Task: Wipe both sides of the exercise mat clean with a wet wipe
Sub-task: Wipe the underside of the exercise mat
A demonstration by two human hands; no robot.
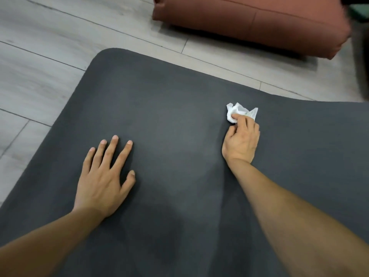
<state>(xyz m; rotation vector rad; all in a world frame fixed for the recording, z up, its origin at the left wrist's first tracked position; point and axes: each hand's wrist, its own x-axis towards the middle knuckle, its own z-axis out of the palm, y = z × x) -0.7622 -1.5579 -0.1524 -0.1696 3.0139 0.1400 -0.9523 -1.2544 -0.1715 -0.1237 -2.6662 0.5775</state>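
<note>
free: bare mat is lying open between the hands | obstacle: brown sofa is standing beyond the far edge

**Bare arms, bare hands**

Two forearms are showing from the lower edge of the view, both uncovered up to the frame's edge; no sleeve is reaching into sight. The left hand and the right hand are wearing nothing. The fingers are slim, and their nails are showing short and unpainted.
</note>
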